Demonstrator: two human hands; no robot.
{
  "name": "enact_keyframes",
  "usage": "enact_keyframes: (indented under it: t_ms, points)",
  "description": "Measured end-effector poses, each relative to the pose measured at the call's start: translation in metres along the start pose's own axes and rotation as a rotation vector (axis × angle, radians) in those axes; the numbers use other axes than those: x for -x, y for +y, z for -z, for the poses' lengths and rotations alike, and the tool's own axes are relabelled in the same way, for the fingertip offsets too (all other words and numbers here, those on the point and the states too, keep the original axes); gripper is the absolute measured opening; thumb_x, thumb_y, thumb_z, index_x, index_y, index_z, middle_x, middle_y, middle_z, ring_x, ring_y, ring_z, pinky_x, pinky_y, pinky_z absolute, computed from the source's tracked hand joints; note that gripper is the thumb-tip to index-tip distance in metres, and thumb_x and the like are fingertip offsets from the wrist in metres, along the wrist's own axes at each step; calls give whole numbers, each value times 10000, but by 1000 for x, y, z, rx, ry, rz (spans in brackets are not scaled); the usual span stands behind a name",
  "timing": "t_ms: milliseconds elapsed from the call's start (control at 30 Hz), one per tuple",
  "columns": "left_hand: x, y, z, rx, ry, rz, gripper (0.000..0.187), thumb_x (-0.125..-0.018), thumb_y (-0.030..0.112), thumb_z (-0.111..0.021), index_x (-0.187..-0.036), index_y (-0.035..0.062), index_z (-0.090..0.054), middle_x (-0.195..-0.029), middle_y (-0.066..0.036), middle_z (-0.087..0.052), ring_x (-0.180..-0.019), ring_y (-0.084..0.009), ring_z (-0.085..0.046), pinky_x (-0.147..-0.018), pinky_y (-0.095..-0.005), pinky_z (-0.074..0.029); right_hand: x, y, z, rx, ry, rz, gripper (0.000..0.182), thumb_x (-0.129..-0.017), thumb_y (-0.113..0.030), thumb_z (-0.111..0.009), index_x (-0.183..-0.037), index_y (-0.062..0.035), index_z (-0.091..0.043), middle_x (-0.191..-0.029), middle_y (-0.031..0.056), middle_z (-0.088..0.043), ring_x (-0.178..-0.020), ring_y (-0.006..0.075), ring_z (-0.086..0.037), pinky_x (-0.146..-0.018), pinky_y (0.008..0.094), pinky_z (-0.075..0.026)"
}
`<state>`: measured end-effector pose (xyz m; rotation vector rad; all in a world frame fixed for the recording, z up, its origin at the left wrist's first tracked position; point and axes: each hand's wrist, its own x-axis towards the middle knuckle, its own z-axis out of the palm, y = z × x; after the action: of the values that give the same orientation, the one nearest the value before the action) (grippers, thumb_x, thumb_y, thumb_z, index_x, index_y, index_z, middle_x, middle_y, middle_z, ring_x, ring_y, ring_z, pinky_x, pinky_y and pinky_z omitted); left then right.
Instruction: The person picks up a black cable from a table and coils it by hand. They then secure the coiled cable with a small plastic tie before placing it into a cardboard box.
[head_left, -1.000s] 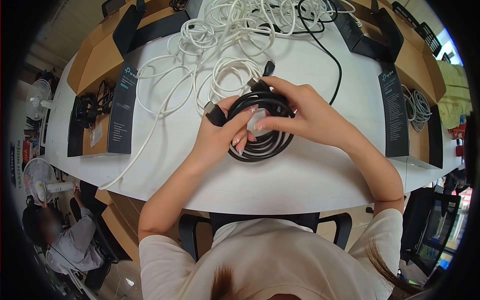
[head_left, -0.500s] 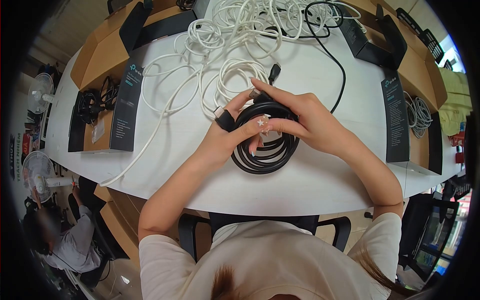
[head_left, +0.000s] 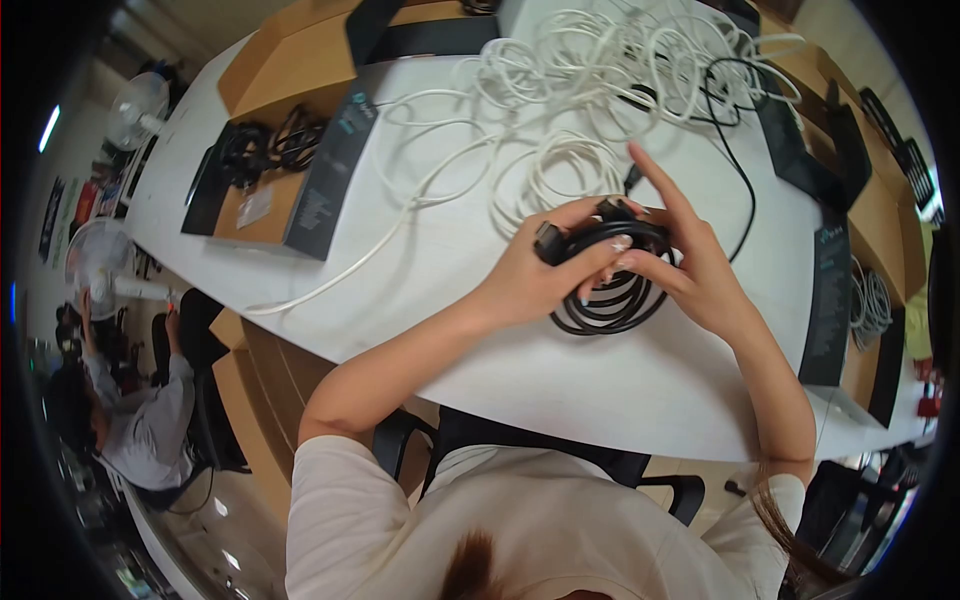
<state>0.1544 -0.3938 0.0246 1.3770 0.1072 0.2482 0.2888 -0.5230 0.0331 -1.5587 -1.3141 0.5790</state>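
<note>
A coiled black HDMI cable is held above the white table, its loops hanging below my fingers. My left hand grips the upper left of the coil, thumb laid across the front. One plug sticks out above that thumb, and a second plug shows at the top of the coil. On the right side, my right hand holds the loops with its thumb in front, while its index finger points upward. Its other fingers are partly hidden behind the coil. Just beyond lies a coil of white cable.
Tangled white cables cover the far table, with a thin black cable among them. An open box at left holds black cables; another box at right holds a grey cable. A seated person and fans are at far left.
The view has turned, so the table and boxes sit differently in it. My right index finger has lifted off the coil and straightened. Both hands still hold the HDMI cable.
</note>
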Motion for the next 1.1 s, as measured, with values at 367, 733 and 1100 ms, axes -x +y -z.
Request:
enact_keyframes:
  t_ms: [367,733,1100]
  points:
    - [59,109,107,-862,722,-719,315,-822,-8,-540,-1124,77,-572,-832,-16,-607,-645,-27,-532,-499,-154,-430,-7,-9,5,-25,197,89,566,-925,-441,-366,-1340,-58,-335,-976,87,-581,-768,127,-540,-646,230,-411]
    - [109,87,263,-1718,346,-34,478,-702,17,-653,-1140,103,-482,-1041,-146,-581,-939,-342,-557,-771,-396,-458,-9,-4,1,-31,138,17,452,-917,-242,-424,-1321,-49,-363,-956,85,-577,-724,106,-518,-698,246,-440]
    - [81,62,268,-1741,145,346,608,-752,93,-579,-1300,64,-317,-1180,-196,-505,-1100,-350,-478,-937,-404,-374,-6,-4,0,121,-55,-28,493,-837,-86,-525,-1312,-88,-391,-1004,82,-581,-733,122,-527,-698,256,-441]
